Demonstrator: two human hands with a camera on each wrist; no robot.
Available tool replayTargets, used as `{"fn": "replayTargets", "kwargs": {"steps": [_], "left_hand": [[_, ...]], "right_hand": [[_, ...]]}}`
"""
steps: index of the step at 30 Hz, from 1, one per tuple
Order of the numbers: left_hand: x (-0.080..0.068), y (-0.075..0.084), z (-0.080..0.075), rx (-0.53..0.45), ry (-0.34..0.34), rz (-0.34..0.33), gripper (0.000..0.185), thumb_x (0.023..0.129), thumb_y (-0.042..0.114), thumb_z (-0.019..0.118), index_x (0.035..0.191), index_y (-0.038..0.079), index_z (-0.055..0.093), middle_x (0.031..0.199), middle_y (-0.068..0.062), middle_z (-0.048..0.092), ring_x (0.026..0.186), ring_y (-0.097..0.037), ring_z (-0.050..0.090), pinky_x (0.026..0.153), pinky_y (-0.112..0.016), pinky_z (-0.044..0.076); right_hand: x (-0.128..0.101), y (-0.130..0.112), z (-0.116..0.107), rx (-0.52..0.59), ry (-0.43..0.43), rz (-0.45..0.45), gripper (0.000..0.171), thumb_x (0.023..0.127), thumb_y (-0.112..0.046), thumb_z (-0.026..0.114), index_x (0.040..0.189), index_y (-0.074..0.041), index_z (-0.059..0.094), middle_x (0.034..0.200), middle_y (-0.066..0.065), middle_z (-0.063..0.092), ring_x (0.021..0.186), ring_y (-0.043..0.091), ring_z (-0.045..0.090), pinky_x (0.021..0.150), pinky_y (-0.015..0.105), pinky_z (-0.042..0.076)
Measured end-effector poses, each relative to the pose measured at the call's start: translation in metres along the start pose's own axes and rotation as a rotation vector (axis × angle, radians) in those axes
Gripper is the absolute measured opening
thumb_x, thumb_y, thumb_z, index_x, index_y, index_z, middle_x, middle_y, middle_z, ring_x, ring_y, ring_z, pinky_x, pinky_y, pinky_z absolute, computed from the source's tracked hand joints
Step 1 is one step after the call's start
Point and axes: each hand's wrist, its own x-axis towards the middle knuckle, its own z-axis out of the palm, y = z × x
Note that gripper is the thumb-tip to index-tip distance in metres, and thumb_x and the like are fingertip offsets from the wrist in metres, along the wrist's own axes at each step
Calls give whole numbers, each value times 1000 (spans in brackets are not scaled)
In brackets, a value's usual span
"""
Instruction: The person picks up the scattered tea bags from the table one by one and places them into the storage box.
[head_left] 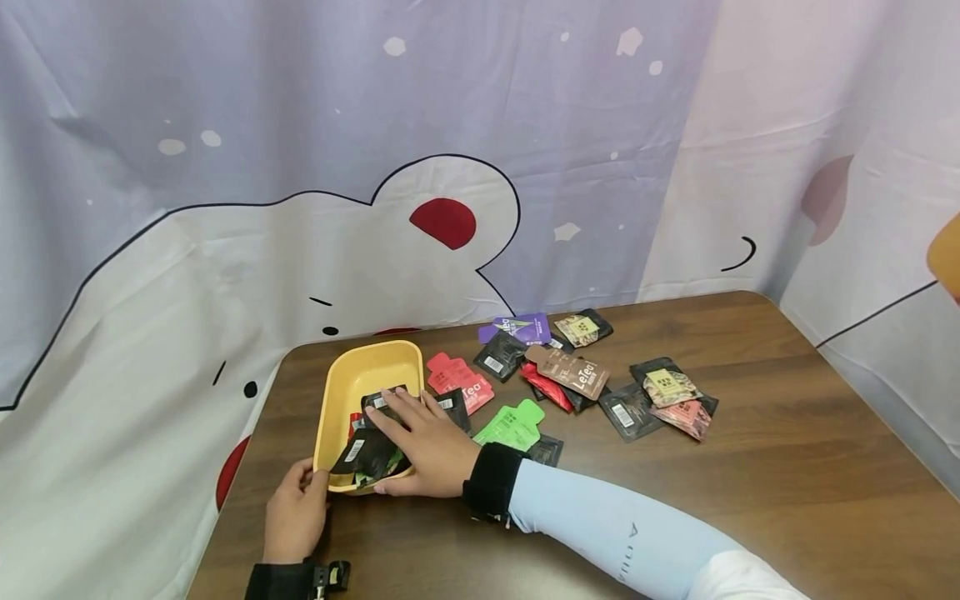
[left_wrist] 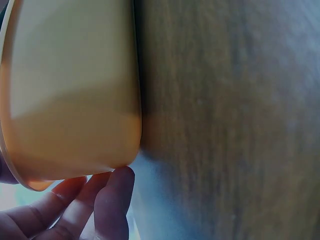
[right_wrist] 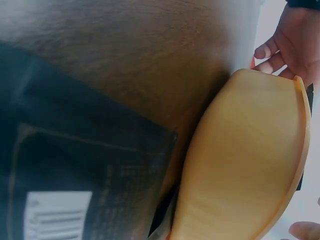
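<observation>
While I watched the head view from my station, my left hand (head_left: 295, 510) sat at the lower left of the frame, fingers curled against the near end of the yellow tray (head_left: 341, 377), thumb at its rim, steadying it. In the left wrist view those fingertips (left_wrist: 114, 200) touched the tray's outer wall (left_wrist: 70, 90) just above the wooden table (left_wrist: 230, 120). The tray's long axis ran away from me, toward the curtain, and slightly rightward. Just right of it, my right hand (head_left: 423, 442) lay flat and spread over the tray's right rim, straight fingers pressing black sachets (head_left: 367, 454) heaped at the tray's near end; it gripped nothing. One dark sachet (right_wrist: 75, 180) filled the right wrist view beside the tray wall. Farther right, the loose sachets (head_left: 570, 373) lay scattered mid-table, red, green, purple, brown and black, all well nearer my right hand than my left.
</observation>
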Motion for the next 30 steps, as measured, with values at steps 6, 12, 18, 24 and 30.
{"fn": "replayTargets", "kwargs": {"steps": [6,12,18,24,30], "left_hand": [[0,0,0,4,-4,0,43,103,26,43,138,2,54,122,-24,64,93,-27,66,68,-31,56],[0,1,0,5,-6,-14,44,103,25,43,138,1,54,121,-24,64,91,-27,66,67,-30,54],[-1,2,1,5,-1,-18,45,103,26,42,139,1,53,122,-24,63,94,-29,65,68,-33,56],[-1,3,2,-5,0,-13,45,102,26,42,138,1,54,123,-24,63,96,-30,66,68,-34,57],[-1,3,1,-3,-1,-30,46,102,26,42,138,1,53,123,-24,63,98,-31,65,70,-36,58]], "right_hand": [[-6,6,-1,9,-9,30,95,90,-68,58,163,-24,15,170,9,19,158,26,17,127,54,16],[-13,19,-5,34,-23,70,89,94,-64,57,163,-21,20,168,10,23,157,27,20,127,54,17],[-23,38,-8,44,-22,115,84,97,-61,53,162,-19,20,167,11,26,156,27,22,126,53,21],[-39,68,-15,46,17,182,85,98,-57,55,162,-14,20,166,13,26,155,33,23,126,57,17],[-61,99,-23,59,59,260,85,96,-49,62,161,-9,24,163,20,31,152,39,27,123,62,19]]}}
